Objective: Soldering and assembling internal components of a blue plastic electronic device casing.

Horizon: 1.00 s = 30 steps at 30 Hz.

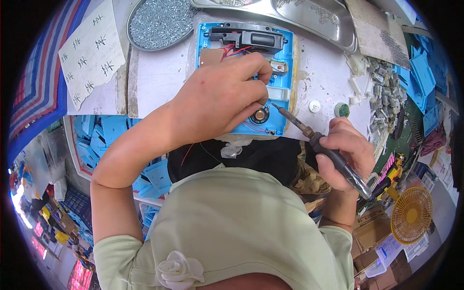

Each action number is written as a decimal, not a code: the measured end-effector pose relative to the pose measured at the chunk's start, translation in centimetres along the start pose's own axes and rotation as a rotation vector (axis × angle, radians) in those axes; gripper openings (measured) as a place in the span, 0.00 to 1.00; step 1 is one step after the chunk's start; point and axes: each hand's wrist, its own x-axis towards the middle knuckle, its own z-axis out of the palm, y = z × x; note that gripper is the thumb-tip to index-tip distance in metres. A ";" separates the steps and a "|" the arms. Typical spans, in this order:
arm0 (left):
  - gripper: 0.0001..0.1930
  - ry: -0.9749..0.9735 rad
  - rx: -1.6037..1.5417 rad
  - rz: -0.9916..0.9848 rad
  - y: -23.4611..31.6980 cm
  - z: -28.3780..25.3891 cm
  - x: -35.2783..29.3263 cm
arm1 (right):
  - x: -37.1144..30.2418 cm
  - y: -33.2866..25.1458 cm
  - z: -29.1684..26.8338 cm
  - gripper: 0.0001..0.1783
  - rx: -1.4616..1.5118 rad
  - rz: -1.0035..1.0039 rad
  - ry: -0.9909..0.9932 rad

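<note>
**Op:** Soldering iron (328, 147) sits clenched in my right hand (345, 152), fist closed round the handle, tip hanging just right of the small round speaker (260, 115).

**Spotter:** And the left hand (220, 99)?

**Op:** Fingers curled down on the blue housing (285, 72) mid-bench (159, 77), pinching near the red wires (234, 50). What it pinches, I can't tell.

**Spotter:** Risks?

**Op:** I'd say that hot tip is close to my left fingers; a slip burns skin or melts blue plastic. Wires could scorch too. Black module (249, 38) sits at the far end, tray of screws (159, 21) far left.
</note>
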 end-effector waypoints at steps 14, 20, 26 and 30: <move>0.09 0.013 0.031 -0.002 -0.1 0.6 0.0 | 0.3 -0.3 0.8 0.18 -0.047 0.065 -0.048; 0.10 0.012 0.046 0.003 0.0 0.7 0.0 | 0.8 -0.7 1.0 0.18 -0.097 0.092 -0.055; 0.10 0.012 0.062 0.010 0.0 0.7 0.0 | 1.8 -3.0 1.4 0.17 -0.189 0.252 -0.012; 0.10 0.008 0.061 0.010 0.0 0.7 0.0 | 1.4 -4.1 0.9 0.16 -0.166 0.299 0.016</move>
